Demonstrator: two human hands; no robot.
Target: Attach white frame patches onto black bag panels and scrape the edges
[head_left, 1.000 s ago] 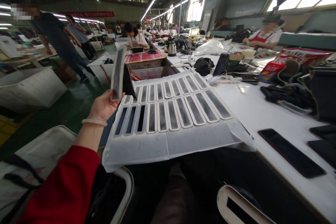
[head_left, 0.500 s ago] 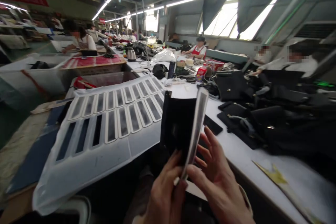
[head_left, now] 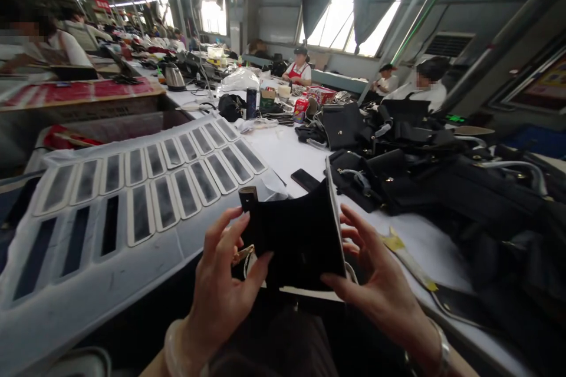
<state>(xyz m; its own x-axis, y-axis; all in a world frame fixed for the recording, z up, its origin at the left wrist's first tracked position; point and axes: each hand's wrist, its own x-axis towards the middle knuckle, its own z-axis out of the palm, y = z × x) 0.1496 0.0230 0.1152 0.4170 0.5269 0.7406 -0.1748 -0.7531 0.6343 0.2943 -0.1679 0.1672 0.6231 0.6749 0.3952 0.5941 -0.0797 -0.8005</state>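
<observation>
Between my two hands stands a black bag piece (head_left: 300, 235), its dark side facing me and a pale edge running up its right side. My left hand (head_left: 225, 271) grips the left side, thumb in front and fingers behind, close to a gold-coloured metal fitting (head_left: 243, 254). On the right, the thumb of my right hand (head_left: 375, 271) presses the lower front corner, with the fingers spread behind the pale edge. Part of a light strip shows under the piece. The far side of the piece is hidden.
Left of me, a white sheet (head_left: 145, 271) carries rows of dark, pale-rimmed strips (head_left: 165, 203). Black bags (head_left: 380, 182) are heaped on the right of the white table (head_left: 283, 156), near a phone (head_left: 306, 181). A kettle (head_left: 174, 78) and co-workers (head_left: 300, 68) are farther back.
The bag piece has turned from nearly edge-on to broadside and sits lower. My left hand has moved from its bottom to its left side. The view has swung right.
</observation>
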